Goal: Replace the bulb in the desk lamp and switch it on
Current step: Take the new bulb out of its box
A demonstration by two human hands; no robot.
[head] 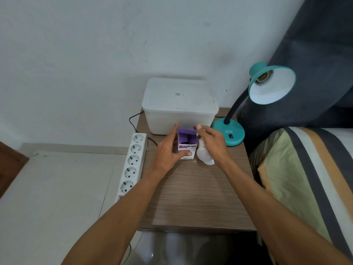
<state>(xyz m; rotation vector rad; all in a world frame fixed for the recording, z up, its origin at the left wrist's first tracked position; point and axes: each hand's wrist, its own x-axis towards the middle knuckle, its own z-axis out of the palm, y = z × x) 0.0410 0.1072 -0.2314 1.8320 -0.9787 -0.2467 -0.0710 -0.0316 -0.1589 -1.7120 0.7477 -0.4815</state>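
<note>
A teal desk lamp (229, 133) stands at the table's back right; its shade (272, 87) tilts toward me and the socket inside is bare. My left hand (168, 150) grips a purple and white bulb box (186, 143) with its top flaps open, standing on the wooden table (191, 197). Right beside the box, my right hand (212, 144) holds a white bulb (203, 155) with its round end pointing down toward me. The bulb's screw base is hidden by my fingers.
A lidded translucent plastic tub (179, 106) sits behind the box against the wall. A white power strip (131, 165) with several sockets lies along the table's left edge, a black cord running behind it. A striped pillow (305, 169) and dark fabric border the right side.
</note>
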